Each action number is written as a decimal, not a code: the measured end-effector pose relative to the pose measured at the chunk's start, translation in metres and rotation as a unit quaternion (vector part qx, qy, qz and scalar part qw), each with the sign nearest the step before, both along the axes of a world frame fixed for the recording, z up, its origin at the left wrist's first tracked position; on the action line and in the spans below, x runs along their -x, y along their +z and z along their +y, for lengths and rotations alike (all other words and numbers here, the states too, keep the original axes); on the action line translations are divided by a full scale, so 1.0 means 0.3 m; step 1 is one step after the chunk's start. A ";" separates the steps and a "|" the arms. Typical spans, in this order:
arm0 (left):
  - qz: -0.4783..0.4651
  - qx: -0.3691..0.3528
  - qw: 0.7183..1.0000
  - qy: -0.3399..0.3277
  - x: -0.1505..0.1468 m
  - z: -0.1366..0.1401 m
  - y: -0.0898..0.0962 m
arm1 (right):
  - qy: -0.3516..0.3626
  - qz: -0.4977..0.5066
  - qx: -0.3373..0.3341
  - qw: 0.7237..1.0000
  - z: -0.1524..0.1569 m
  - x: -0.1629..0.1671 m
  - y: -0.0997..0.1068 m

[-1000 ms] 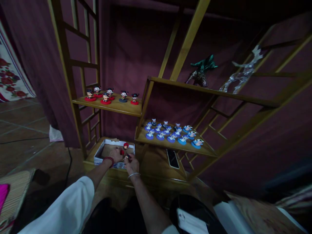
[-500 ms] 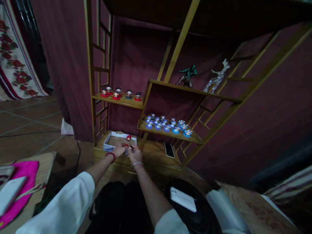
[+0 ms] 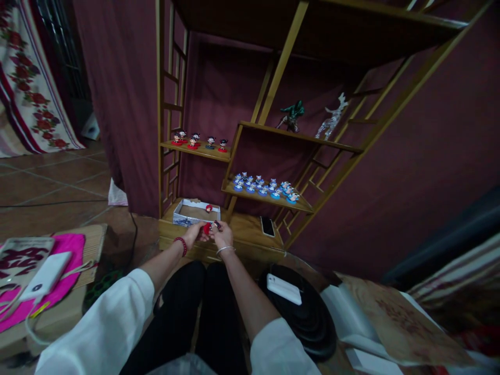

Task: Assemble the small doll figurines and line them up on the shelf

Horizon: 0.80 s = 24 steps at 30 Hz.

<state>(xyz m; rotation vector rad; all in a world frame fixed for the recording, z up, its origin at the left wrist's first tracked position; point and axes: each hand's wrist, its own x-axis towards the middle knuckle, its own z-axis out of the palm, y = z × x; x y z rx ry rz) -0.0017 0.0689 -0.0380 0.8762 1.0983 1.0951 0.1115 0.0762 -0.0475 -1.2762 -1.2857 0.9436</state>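
In front of the lower shelf my hands meet over a small figurine [image 3: 207,228] with a red part and a dark-topped end. My left hand [image 3: 192,235], with a red bead bracelet, is closed at its red side. On the darker end are the fingers of my right hand [image 3: 224,237], which wears a pale bracelet. Whether the figurine is one piece or two, I cannot tell. Just beyond stands an open shallow box [image 3: 180,219] with a brown inside. A red-haired figurine [image 3: 209,208] is in its right part.
Several red-based figurines [image 3: 192,141] stand on the upper left shelf, several blue-and-purple ones [image 3: 262,190] on the middle shelf. A green statuette [image 3: 291,115] and clear deer [image 3: 332,117] stand above. A phone [image 3: 267,226] lies on the bottom shelf; a white phone [image 3: 284,289] lies on a black stool [image 3: 312,328].
Both hands have drawn back from the box's front edge toward me, bringing the figurine with them. Its red part shows more now. The view has shifted slightly.
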 end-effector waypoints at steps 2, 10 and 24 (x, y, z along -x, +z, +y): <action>-0.015 0.003 1.000 -0.001 -0.005 -0.023 -0.004 | -0.010 0.015 0.016 1.000 -0.030 0.001 0.011; -0.024 0.024 0.999 -0.002 -0.011 -0.073 -0.044 | -0.023 0.044 0.027 0.998 -0.084 0.000 0.004; -0.040 0.021 0.999 0.002 0.008 -0.084 -0.021 | -0.023 0.045 0.051 0.997 -0.098 0.019 0.018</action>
